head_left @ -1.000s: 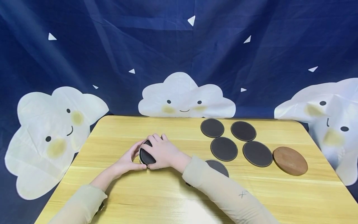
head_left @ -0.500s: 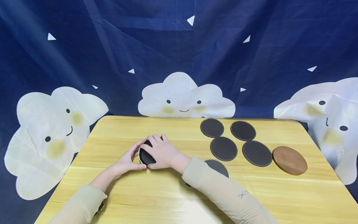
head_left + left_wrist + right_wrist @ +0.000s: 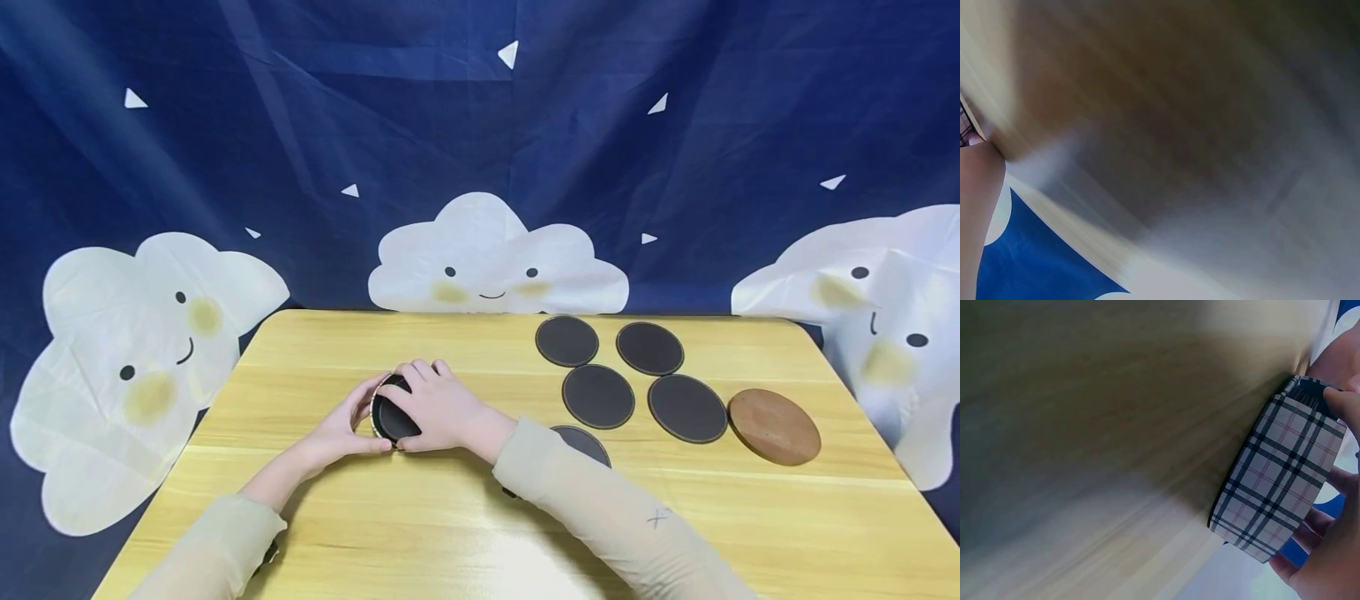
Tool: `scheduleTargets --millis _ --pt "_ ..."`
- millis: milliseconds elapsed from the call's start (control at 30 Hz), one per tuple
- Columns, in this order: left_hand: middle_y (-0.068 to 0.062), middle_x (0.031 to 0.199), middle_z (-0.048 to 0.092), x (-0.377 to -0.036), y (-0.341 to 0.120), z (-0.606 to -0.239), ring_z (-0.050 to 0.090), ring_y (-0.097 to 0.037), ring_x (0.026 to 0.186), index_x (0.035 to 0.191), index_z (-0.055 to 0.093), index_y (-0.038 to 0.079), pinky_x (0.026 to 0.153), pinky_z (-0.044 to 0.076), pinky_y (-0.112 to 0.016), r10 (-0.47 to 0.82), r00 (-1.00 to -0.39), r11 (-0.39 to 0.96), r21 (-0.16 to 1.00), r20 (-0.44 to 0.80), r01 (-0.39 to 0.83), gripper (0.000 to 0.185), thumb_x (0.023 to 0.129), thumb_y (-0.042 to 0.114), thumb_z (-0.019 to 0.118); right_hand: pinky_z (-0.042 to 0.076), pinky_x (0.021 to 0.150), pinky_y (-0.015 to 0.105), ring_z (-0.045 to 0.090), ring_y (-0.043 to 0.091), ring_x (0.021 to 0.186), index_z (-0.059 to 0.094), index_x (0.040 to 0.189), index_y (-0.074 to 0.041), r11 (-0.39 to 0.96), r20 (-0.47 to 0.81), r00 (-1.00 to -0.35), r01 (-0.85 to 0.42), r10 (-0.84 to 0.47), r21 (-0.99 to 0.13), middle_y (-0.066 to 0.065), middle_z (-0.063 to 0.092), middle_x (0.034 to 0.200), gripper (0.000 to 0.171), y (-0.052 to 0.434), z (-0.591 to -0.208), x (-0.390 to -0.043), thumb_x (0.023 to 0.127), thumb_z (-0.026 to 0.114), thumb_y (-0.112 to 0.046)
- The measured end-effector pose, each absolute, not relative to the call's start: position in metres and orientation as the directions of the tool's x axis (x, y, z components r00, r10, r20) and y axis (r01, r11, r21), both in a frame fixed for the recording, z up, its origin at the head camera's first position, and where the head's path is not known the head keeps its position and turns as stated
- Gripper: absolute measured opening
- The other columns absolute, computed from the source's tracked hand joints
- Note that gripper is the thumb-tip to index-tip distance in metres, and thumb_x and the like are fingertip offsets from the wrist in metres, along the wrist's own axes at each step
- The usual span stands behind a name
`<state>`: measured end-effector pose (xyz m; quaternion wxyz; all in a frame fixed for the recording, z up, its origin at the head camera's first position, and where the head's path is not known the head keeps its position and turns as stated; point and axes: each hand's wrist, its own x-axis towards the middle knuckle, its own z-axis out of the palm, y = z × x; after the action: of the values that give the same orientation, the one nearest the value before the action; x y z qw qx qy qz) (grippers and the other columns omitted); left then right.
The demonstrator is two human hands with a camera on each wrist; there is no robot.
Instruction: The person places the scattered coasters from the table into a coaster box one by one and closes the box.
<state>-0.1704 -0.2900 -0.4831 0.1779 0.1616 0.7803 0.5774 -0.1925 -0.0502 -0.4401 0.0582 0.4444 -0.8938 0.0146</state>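
- Beige sleeves nearest the camera, both forearms reaching in over the wooden table (image 3: 420,533).
- Plaid coaster holder (image 3: 1279,472) sits on the table left of centre (check pattern on its wall shows only in the right wrist view), standing on the tabletop between both hands.
- Left hand (image 3: 341,429) wraps the holder's left side, fingers curled round its wall, thumb along the near edge.
- Right hand (image 3: 435,407) lies over the holder's right side and top, fingers curled on the rim; one fingertip (image 3: 1338,400) presses the top edge in the right wrist view.
- Dark coaster (image 3: 392,417) shows in the holder's mouth between the hands, partly covered by the right hand.
- Another dark coaster (image 3: 588,442) lies flat just behind the right sleeve, half hidden.
- Further right and back, four dark round coasters (image 3: 597,396) lie flat in two rows, near each other, not overlapping.
- Brown wooden coaster (image 3: 774,427) lies just beside the right end of the nearer row.
- Left wrist view is blurred, only table grain and a bit of blue cloth.
- Far back: blue backdrop with white clouds (image 3: 495,258).
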Motion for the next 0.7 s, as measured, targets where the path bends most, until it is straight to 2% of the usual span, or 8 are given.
scheduleTargets --millis 300,700 --pt "-0.021 0.169 0.033 -0.171 -0.290 -0.485 0.045 0.016 0.134 0.169 0.024 0.014 0.109 0.028 -0.003 0.458 -0.885 0.278 0.959 -0.083 0.054 0.106 0.085 0.008 0.089 0.041 0.112 0.043 0.043 0.022 0.142 0.045 0.157 -0.029 0.593 0.107 -0.587 -0.805 -0.802 0.031 0.004 0.048 0.154 0.083 -0.040 -0.432 -0.188 0.088 0.072 -0.067" --pt "-0.027 0.165 0.037 -0.171 -0.289 -0.485 0.050 0.014 0.131 0.169 0.023 0.010 0.108 0.033 -0.004 0.467 -0.882 0.258 0.963 -0.055 0.076 0.107 0.084 0.006 0.089 0.042 0.113 0.045 0.044 0.026 0.143 0.049 0.153 -0.026 0.550 0.157 -0.539 -0.834 -0.828 0.038 0.007 0.051 0.152 0.078 -0.018 -0.419 -0.175 0.088 0.074 -0.062"
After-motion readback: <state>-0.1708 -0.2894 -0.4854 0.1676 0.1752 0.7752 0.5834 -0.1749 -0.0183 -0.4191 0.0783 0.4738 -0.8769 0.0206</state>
